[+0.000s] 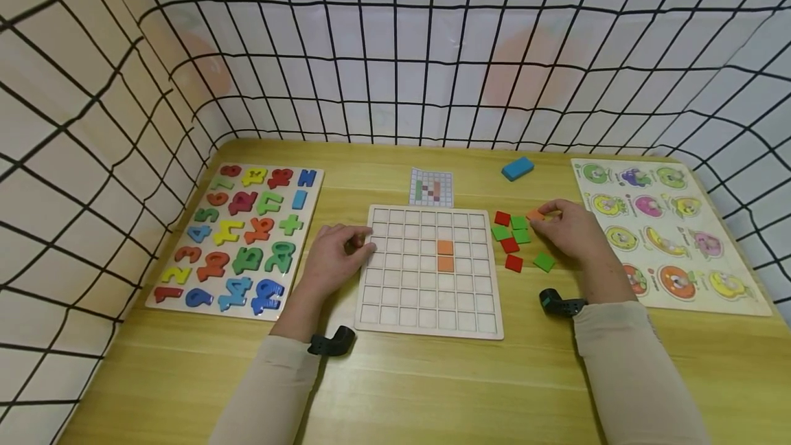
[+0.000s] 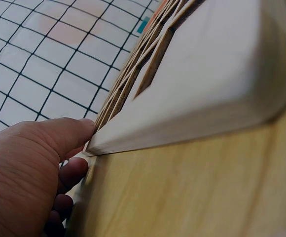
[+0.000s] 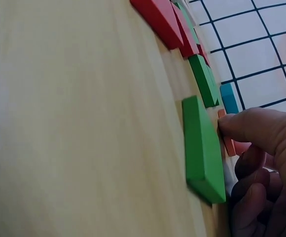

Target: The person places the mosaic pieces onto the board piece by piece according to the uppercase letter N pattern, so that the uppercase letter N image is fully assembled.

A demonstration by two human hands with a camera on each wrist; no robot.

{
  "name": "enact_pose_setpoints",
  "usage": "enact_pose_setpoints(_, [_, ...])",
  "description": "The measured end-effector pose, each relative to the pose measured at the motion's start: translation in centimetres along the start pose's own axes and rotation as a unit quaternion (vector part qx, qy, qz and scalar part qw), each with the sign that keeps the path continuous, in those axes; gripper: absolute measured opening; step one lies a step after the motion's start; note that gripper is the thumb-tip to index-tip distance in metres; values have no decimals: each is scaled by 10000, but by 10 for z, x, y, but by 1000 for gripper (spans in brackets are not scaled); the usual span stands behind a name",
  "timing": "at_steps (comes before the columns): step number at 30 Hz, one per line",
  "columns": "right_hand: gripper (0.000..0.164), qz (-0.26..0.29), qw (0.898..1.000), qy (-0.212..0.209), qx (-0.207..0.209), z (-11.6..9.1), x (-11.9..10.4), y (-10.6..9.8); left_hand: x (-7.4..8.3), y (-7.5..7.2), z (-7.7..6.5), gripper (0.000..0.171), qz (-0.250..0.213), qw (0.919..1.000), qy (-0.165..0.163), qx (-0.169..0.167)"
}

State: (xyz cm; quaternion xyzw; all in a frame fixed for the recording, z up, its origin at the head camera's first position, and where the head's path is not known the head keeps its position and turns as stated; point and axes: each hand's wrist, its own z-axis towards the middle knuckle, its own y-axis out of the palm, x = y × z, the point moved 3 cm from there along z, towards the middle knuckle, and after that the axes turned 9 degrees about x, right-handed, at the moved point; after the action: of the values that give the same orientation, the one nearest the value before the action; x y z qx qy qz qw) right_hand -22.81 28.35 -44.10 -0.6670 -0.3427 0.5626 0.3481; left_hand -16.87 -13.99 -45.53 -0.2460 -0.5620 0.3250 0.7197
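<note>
A square wooden grid board (image 1: 430, 334) lies flat in the middle, with two orange tiles (image 1: 445, 255) in adjoining cells of one column. At its left edge my left hand (image 1: 330, 257) holds the rim, the thumb on the board's side (image 2: 148, 136) and the other fingers curled below. To the right of the board my right hand (image 1: 570, 229) pinches an orange square tile (image 1: 535, 215) between thumb and forefinger. Beside it lie loose red tiles (image 1: 513, 263) and green tiles (image 1: 544, 262). One green tile (image 3: 199, 148) is close to the right fingers.
Behind the board lies a small pattern card (image 1: 431, 188). A blue block (image 1: 518, 169) sits at the back right. A number puzzle board (image 1: 237, 246) flanks the left side, a fruit puzzle board (image 1: 673, 232) the right. Black wire mesh (image 1: 395, 60) encloses the table's back and sides.
</note>
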Motion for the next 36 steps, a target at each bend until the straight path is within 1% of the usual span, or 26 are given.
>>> enact_pose_setpoints(7, [54,53,9999,-99,112,-3,-2,-2,0,0,0,32,-14,10000,-56,-24])
enact_pose_setpoints(10, [55,134,9997,-137,158,-7,-7,-5,0,1,0,32,-9,10000,-50,-15])
enact_pose_setpoints(13, [55,195,9993,-263,163,-13,-16,-8,0,1,0,33,8,10000,-41,-6])
enact_pose_setpoints(17, [48,285,9980,-552,86,-23,-31,-12,-1,2,0,32,36,10000,-63,5])
enact_pose_setpoints(22, [39,408,9949,-923,-42,-36,-46,-10,-1,2,0,33,35,10000,-77,7])
enact_pose_setpoints(27, [33,414,9913,-1247,-93,-48,-58,-6,-1,2,0,32,30,9999,-96,-16])
enact_pose_setpoints(32, [28,425,9850,-1656,-240,-58,-72,0,-2,2,1,33,87,10000,-40,4])
enact_pose_setpoints(36, [26,360,9811,-1864,-373,-67,-82,6,-2,2,1,33,102,9999,-25,9])
